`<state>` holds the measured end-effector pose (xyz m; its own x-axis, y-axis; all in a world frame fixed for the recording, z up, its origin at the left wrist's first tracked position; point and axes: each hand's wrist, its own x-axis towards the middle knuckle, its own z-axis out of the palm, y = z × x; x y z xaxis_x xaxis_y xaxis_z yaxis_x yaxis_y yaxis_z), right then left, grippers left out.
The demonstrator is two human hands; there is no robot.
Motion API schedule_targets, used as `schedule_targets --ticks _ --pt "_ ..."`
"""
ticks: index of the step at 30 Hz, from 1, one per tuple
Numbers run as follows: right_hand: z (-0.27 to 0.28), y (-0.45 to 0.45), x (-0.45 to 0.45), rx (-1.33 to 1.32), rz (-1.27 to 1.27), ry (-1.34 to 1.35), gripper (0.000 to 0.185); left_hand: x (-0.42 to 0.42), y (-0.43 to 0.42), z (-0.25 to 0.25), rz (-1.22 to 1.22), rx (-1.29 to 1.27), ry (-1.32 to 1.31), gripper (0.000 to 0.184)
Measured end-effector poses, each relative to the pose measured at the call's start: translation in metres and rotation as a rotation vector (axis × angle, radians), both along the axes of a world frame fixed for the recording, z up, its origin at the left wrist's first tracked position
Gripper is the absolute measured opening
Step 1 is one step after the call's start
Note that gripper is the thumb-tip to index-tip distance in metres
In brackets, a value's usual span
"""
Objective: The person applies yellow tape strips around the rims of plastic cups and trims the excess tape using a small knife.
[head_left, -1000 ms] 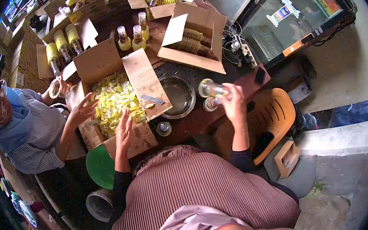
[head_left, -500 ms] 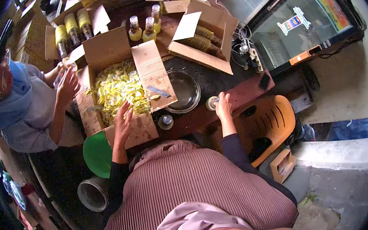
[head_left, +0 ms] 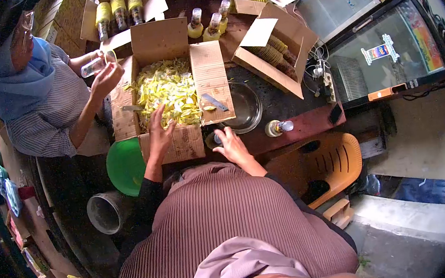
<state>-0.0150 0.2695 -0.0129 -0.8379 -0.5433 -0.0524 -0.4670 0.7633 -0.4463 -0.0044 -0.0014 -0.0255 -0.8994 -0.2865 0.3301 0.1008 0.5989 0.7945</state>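
My left hand is raised over the near flap of a cardboard box, its fingers apart and nothing in them. The box is full of yellow and whitish pieces. My right hand has its fingers spread beside a small jar or bottle, which it partly hides; whether they touch is unclear. A clear container with a narrow top stands on the reddish table edge. Behind my right hand is a round metal bowl. A metal ruler or blade lies on the box's right flap.
A co-worker at the left holds a clear cup and a ring. Farther back are a box of stacked yellow rings and several bottles. An orange chair, a green round object and a bucket are nearby.
My right hand has let go of the clear container on the table edge and moved left to the small jar. My left hand remains near the box's front flap. The view has shifted.
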Motion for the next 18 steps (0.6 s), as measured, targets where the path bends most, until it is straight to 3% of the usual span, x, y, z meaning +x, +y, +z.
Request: schedule_targets --ticks 3,8,10,12,15,18 --pt "-0.018 0.009 -0.005 -0.034 0.003 -0.081 0.050 0.002 0.003 0.015 -0.014 0.023 -0.037 0.048" --pt "0.015 0.054 -0.031 -0.246 -0.154 -0.213 0.039 0.005 0.014 0.022 -0.141 0.135 -0.130 0.042" --pt "0.022 0.075 -0.041 -0.443 -0.373 -0.608 0.035 0.008 0.030 0.037 -0.293 0.127 -0.131 0.056" --pt "0.032 0.092 -0.043 -0.702 -0.427 -0.790 0.032 0.009 0.050 0.051 -0.467 0.189 -0.222 0.067" --pt "0.052 0.095 -0.038 -0.801 -0.442 -0.896 0.033 0.003 0.075 0.049 -0.679 0.149 -0.153 0.083" --pt "0.053 0.097 -0.033 -0.881 -0.414 -0.988 0.033 -0.002 0.090 0.037 -0.756 0.107 -0.137 0.084"
